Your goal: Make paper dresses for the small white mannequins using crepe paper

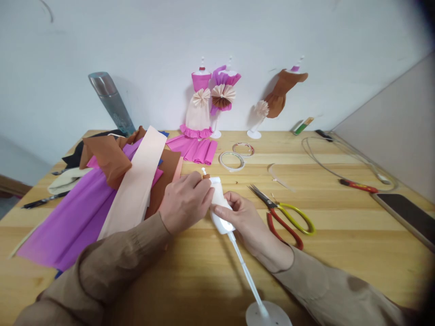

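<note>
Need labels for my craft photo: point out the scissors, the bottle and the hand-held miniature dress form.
Scissors [271,204], head view: the pivot.
Metal-capped bottle [117,108], head view: the body.
Miniature dress form [224,226], head view: the lower torso.

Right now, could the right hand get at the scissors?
Probably yes: the scissors lie on the table just right of the right hand, and nothing seems to cover them. That hand holds the white mannequin, though, so it would likely need to let go first.
</note>
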Available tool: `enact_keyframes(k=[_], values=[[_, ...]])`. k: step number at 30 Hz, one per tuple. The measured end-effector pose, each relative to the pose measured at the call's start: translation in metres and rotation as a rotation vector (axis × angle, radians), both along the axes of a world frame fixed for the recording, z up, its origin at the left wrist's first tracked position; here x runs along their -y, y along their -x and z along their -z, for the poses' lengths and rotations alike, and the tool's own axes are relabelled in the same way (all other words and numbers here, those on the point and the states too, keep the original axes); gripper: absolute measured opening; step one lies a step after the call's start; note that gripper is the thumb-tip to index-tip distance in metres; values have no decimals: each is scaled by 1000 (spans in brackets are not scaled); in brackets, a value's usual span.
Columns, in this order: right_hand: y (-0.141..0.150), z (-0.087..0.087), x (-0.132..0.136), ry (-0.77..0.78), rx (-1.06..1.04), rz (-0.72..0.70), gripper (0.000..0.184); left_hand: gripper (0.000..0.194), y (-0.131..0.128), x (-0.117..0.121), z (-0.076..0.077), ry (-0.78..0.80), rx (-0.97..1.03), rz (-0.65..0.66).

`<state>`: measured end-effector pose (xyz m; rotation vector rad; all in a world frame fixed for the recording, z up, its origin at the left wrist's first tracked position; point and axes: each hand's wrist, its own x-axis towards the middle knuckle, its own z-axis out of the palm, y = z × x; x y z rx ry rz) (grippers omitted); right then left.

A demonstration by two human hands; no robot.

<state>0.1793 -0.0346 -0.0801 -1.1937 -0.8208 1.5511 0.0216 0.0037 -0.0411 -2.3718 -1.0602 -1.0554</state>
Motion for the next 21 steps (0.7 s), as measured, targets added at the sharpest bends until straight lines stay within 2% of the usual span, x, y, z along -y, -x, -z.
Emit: enact_keyframes(k=[6,10,13,16,19,21], values=[[3,-3,2,11,24,-36,51,23,1,0,-2,121,48,-67],[4,-3,3,-18,41,-44,49,16,0,3,-5,177,1,-28],[5,-3,4,-28,56,-58,48,21,-1,2,-4,196,-25,-14],[5,-3,5,-16,64,-50,48,23,1,-1,-2,230,41,-23],[3,-3,3,-4,63,-40,48,14,3,-2,-2,273,165,18],[0,-4,0,-14,50,-13,49,19,4,-2,-5,292,236,32]])
